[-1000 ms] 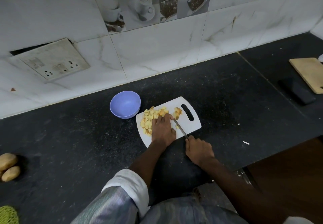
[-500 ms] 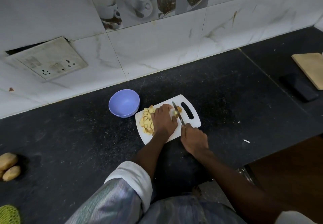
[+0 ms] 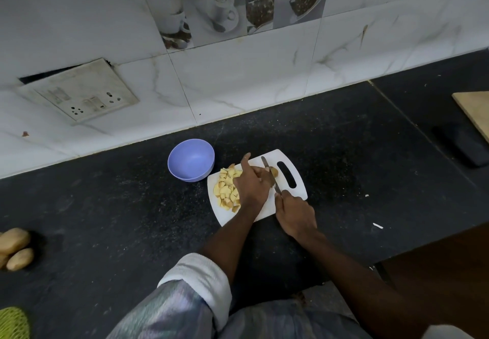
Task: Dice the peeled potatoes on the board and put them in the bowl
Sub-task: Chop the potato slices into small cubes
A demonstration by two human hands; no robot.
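1. The right hand (image 3: 295, 215) is closed around the handle of the knife (image 3: 270, 174). Half a second ago the blade was set by the last potato piece (image 3: 274, 171) as it is now; one second ago it lay lower, nearer the front edge of the white cutting board (image 3: 288, 164).
2. The left hand (image 3: 252, 186) presses down on that piece, fingers curled over it, and its index finger now points straight toward the far edge of the board, which it did not do before.
3. I judge that the dicing is almost finished and only this small remainder waits for the cut.
4. The diced potato (image 3: 226, 189) makes a pale yellow heap of rough cubes on the board, left of the left hand.
5. The board is smooth plastic with rounded corners and a slot handle.
6. The bowl (image 3: 191, 160), round and matte lilac, stands just left of the board and holds nothing yet.
7. The desk (image 3: 344, 153) is dark speckled stone.
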